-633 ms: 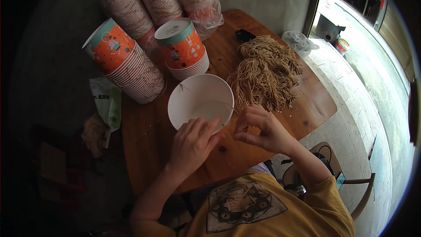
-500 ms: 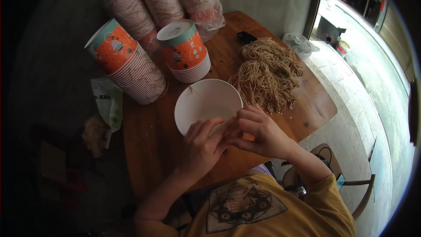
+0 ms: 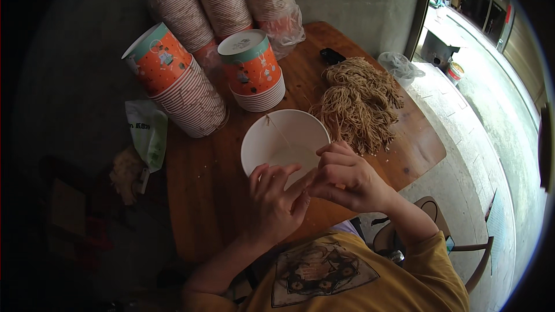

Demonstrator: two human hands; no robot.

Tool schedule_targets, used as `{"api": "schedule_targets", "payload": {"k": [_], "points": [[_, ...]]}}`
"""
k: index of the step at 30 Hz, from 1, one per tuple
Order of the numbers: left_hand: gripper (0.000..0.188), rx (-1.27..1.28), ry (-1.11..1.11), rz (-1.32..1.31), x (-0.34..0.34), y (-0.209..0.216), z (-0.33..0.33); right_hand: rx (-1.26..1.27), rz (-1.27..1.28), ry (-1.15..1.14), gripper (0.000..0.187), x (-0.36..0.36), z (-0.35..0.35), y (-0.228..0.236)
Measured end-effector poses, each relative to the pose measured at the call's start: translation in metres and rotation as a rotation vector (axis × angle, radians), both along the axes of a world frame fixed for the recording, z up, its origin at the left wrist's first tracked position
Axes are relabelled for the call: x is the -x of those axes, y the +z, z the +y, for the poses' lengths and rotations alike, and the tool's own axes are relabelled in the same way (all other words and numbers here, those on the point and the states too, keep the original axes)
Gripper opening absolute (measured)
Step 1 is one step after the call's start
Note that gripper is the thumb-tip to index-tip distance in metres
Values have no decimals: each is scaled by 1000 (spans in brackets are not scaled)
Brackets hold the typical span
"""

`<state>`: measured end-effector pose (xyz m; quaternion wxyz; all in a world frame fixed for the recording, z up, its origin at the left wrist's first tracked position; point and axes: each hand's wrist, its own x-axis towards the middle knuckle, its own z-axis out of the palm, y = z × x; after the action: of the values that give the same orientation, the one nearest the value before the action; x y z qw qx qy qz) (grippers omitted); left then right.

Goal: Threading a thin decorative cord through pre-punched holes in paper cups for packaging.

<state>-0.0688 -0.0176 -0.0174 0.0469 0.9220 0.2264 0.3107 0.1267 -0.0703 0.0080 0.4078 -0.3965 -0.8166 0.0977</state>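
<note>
In front of me a white paper tub stands with its mouth up. A thin string hangs over its far rim and runs inside toward my hands. My right hand is closed in a pinch at the tub's near right rim, on what looks like this string. Its fingertips meet those of my left hand. The left thumb and index finger press in close there, while its other fingers are raised and bent. Whatever lies between the left fingertips is too small to make out. Both hands cover the tub's near side.
Right of the tub lies a heap of tan strings, with a black object and a clear plastic bag behind. Orange-and-green tubs stand in an upside-down stack and a leaning stack. Wrapped stacks rest against the wall.
My hands have drawn slightly apart and the left fingers have spread a little. The string inside the tub shows more clearly. The whole view has shifted slightly.
</note>
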Motion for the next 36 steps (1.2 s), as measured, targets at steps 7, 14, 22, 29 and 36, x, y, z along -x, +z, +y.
{"api": "schedule_targets", "payload": {"k": [7, 14, 22, 29, 36], "points": [[41, 145, 34, -134, 21, 0, 23, 169, 468, 123, 9, 1, 20, 8], [32, 718, -142, -560, 61, 72, 88, 407, 814, 460, 47, -30, 73, 10], [45, 833, -347, -851, 156, 127, 247, -253, 417, 244, 98, 52, 148, 54], [55, 608, -152, -1351, 95, 218, 278, -234, 555, 32, 70, 93, 321, 143], [82, 508, 126, -1023, 131, 124, 345, 112, 423, -26, 77, 128, 367, 79]]}}
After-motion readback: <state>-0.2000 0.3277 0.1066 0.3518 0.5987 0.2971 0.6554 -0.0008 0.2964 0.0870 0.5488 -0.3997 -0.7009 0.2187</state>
